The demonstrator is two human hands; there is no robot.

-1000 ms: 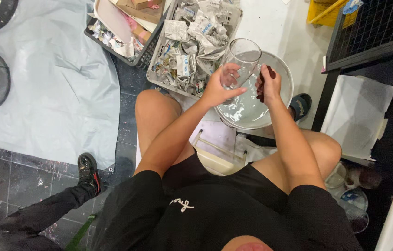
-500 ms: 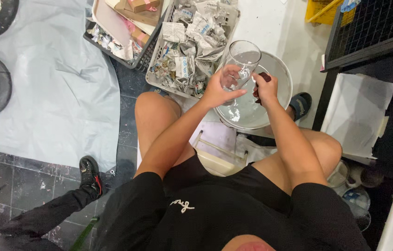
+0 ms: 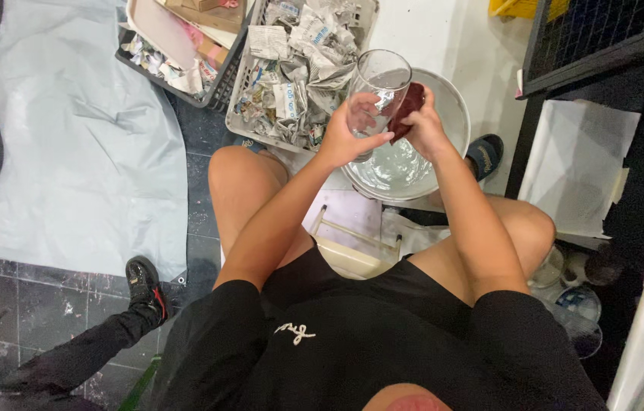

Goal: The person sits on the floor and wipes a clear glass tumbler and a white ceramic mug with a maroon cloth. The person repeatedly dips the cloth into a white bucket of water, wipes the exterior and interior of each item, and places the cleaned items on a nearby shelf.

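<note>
My left hand (image 3: 346,135) grips a tall clear drinking glass (image 3: 380,85) by its side, tilted, above a round metal basin (image 3: 447,95) of water. My right hand (image 3: 422,125) presses a dark red scrubbing pad (image 3: 408,106) against the outside of the glass. I sit on a low pale stool (image 3: 349,247) with my knees spread, and the basin stands on the floor between my feet.
A grey crate (image 3: 364,15) of crumpled newspaper stands just beyond the basin, with a second tray (image 3: 185,38) of scraps to its left. A grey sheet (image 3: 71,144) covers the floor at left. Another person's leg and black shoe (image 3: 143,285) are at lower left. Glassware (image 3: 577,320) sits at lower right.
The glass has come lower and tilted more toward me. My right hand has slid the red pad up along its side.
</note>
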